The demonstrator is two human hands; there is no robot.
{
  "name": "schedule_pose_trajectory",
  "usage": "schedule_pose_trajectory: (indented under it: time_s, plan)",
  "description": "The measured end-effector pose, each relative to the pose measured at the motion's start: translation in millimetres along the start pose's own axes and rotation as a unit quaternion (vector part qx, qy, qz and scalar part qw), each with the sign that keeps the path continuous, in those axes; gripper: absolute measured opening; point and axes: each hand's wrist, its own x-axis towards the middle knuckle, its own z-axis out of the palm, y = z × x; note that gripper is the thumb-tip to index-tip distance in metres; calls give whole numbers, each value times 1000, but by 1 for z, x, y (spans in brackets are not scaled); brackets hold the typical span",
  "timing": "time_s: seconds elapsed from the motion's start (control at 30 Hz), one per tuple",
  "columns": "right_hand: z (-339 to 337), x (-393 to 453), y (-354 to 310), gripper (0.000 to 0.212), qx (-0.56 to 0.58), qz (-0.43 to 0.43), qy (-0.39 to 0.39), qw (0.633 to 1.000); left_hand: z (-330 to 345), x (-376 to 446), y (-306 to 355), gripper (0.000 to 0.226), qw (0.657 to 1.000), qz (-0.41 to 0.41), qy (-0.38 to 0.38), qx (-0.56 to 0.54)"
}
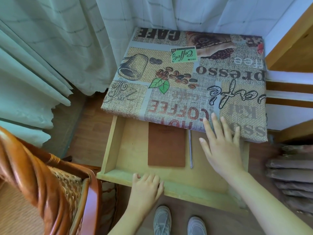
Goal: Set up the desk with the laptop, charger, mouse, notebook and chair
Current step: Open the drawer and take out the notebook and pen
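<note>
A small desk (184, 72) covered in a coffee-print cloth stands ahead, its pale wooden drawer (184, 185) pulled out toward me. Inside lies a brown notebook (166, 147) with a silver pen (190, 150) beside it on the right. My left hand (146, 187) grips the drawer's front edge, fingers curled over it. My right hand (220, 146) hovers open above the drawer's right side, fingers spread, to the right of the pen. A wicker and wood chair (42, 184) is at the lower left. No laptop, charger or mouse is in view.
Pale curtains (59, 48) hang at the left and behind the desk. A wooden shelf unit (291, 48) stands at the right, with stacked brown cushions (291, 180) below it. My shoes (177, 223) are on the wooden floor under the drawer.
</note>
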Motion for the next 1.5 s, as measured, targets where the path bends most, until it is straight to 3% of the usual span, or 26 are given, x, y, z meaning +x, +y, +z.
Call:
schedule_pose_trajectory:
  time_s: [0.1,0.2,0.3,0.43,0.67,0.9,1.0,1.1,1.17,1.23,1.3,1.37,1.5]
  plan:
    - [2,-1,-1,64,-6,4,1,1000,-1,17,-4,29,1000,8,-27,8]
    - [5,-1,-6,67,-9,11,2,1000,1,36,-11,18,997,-43,-57,0]
    - [7,0,-10,68,-12,16,8,1000,4,53,-16,52,989,-131,-65,-27]
    - [12,-1,-13,72,0,27,34,999,15,69,-15,88,983,-157,-82,-55]
    - [14,-1,-18,76,12,32,49,998,31,87,-8,111,945,-228,-194,-129]
    - [18,0,-21,78,32,25,77,996,27,96,7,115,914,-308,-114,-239]
    - [24,-5,-20,65,76,24,126,989,25,96,8,114,903,-327,-95,-261]
    - [40,-25,-27,47,114,-61,183,975,26,94,8,114,905,-326,-85,-258]
    - [56,-38,-31,42,120,-97,140,978,27,93,8,114,908,-320,-81,-256]
    - [71,-39,-34,48,171,-24,46,984,29,93,6,115,913,-311,-77,-253]
    - [81,-33,-37,56,280,120,-25,952,31,92,4,116,920,-297,-76,-244]
    - [89,-21,-41,55,387,225,-41,893,32,91,1,117,928,-281,-73,-234]
    - [95,0,-50,50,498,299,-23,814,34,88,-5,116,936,-253,-67,-236]
